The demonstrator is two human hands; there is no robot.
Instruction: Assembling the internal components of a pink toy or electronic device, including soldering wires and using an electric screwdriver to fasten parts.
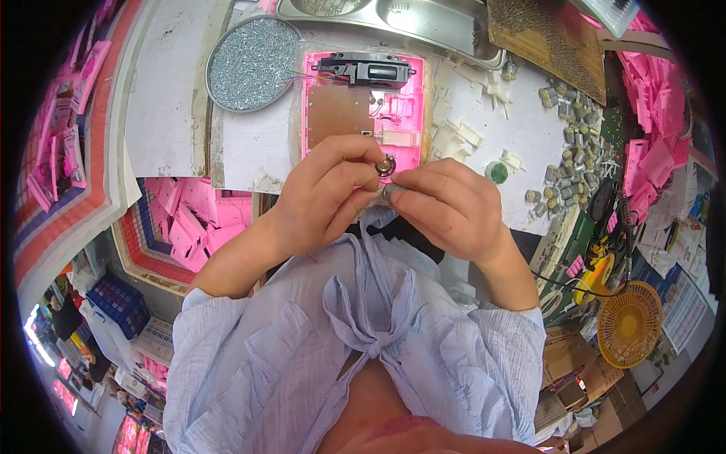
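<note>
A pink plastic housing (412, 113) lies in front of me with a brown board (336, 113) and a black mechanism (370, 69) with coloured wires in it. At its near edge sits a small round part (386, 166) with a brass-coloured centre. My left hand (321, 193) is closed beside this part, its fingertips pressed together; what they hold is hidden. Between the thumb and fingers of my right hand (454, 203) is a small silvery motor (390, 191), partly covered. Both hands meet over the near edge of the housing.
A round tray of small screws (255, 64) stands at the back left, metal trays (439, 26) at the back. White plastic parts (457, 140), a green round container (497, 172) and many small motors (563, 159) lie right. Pink housings (200, 227) fill a box at left.
</note>
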